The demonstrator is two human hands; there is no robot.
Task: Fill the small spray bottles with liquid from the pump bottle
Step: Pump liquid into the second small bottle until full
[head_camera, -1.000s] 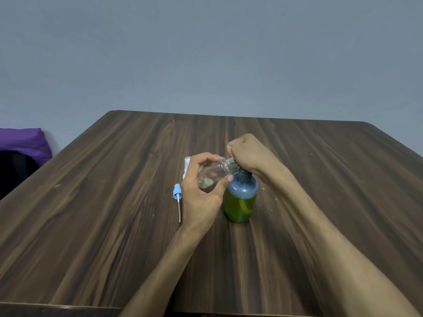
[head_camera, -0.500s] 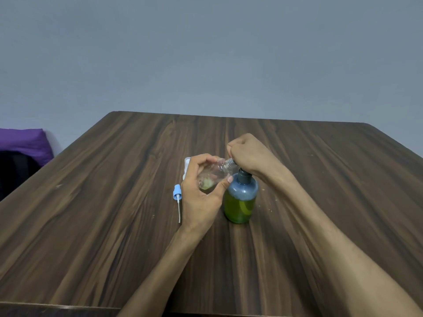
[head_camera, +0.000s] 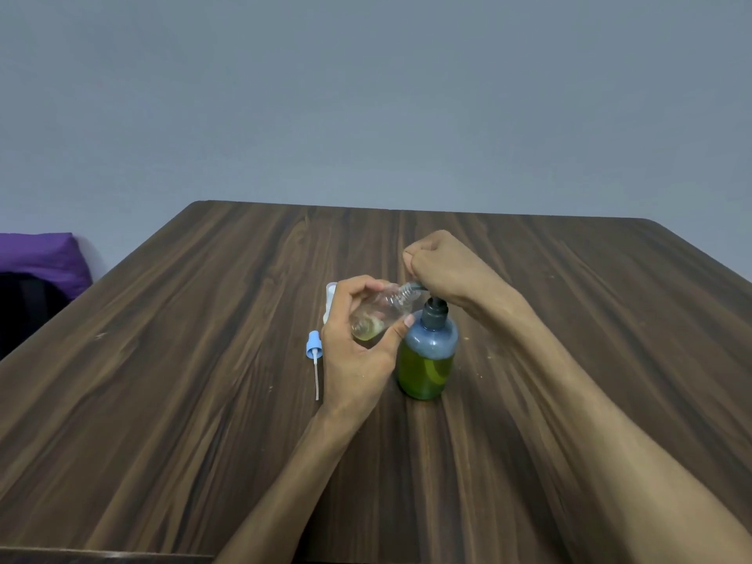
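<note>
Centre frame, wooden table [head_camera: 162, 400]. Pump bottle [head_camera: 428, 360] upright, green liquid in lower half. Left hand [head_camera: 358, 343] grips clear small spray bottle [head_camera: 378, 315], tilted, neck at pump spout, a little liquid inside. Blue spray cap [head_camera: 314, 352] lies left. Right hand [head_camera: 443, 266], fisted, on pump head.

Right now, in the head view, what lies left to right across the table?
Spray head → left hand holding the small bottle → pump bottle → right hand on the pump.

Pump bottle [head_camera: 428, 362] green, dark cap; spray head [head_camera: 314, 347] blue; table [head_camera: 203, 360] dark woodgrain.
</note>
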